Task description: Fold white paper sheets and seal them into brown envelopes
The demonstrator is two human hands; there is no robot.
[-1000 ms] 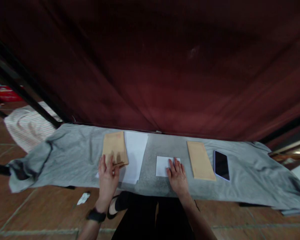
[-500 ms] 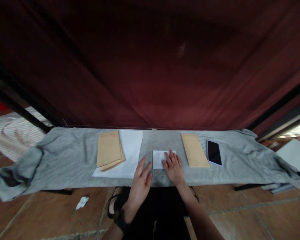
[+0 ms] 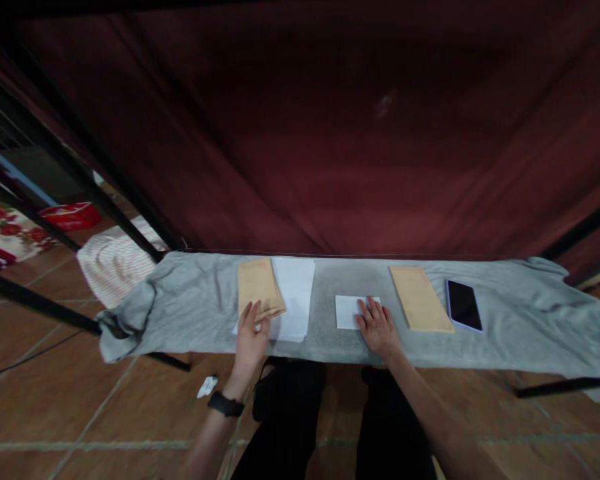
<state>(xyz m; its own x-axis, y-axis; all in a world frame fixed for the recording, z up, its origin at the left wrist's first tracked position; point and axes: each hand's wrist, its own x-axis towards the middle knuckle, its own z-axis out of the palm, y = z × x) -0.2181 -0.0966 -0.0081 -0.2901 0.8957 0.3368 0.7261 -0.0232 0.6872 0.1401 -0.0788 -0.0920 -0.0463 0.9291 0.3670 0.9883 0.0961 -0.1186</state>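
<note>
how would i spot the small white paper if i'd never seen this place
Find the grey cloth running along the dark red fabric. Near the cloth's middle, between the envelope stack and the lone envelope, the right hand lies over one end of the paper. Unlike the white sheets partly under the stack, it is much smaller.

Envelope stack (image 3: 256, 283) atop paper sheets (image 3: 296, 293)

Right hand (image 3: 378, 329) flat on small paper (image 3: 346, 312) – left hand (image 3: 253, 340) at envelopes (image 3: 257, 283) (stacked).
</note>
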